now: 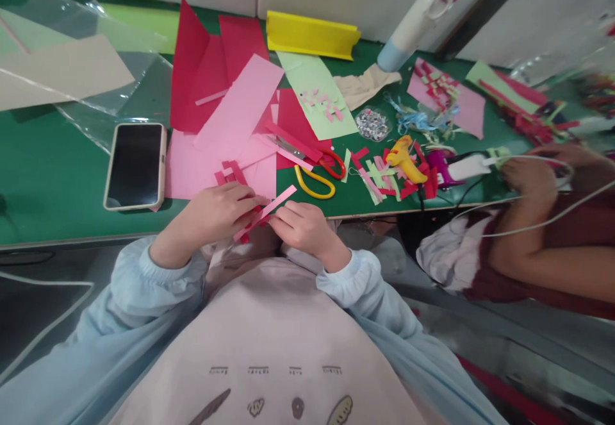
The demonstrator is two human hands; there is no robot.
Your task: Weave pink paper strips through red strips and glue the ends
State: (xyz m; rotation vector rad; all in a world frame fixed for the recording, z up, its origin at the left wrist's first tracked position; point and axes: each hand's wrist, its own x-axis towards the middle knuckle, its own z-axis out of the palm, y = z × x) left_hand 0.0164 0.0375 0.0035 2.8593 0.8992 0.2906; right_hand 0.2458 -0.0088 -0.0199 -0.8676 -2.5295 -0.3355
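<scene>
Near the table's front edge, my left hand [218,215] is closed round red paper strips [246,233] that cross each other. A light pink strip [283,200] lies slantwise over them. My right hand [300,225] pinches the strips from the other side, its fingertips at the pink strip's lower edge. Both hands are close together, and their fingers hide part of the strips. Scissors [314,183] with red and yellow handles rest just beyond my right hand, their blades partly under pink and red paper. Pink sheets [240,108] lie behind my left hand.
A phone [135,166] lies left. Behind are red sheets [192,79], a yellow folded piece [312,35] and a white bottle [413,24]. A yellow glue gun [407,159] sits on cut strips, near a dish of beads [373,124]. Another person's hands [528,172] are at right.
</scene>
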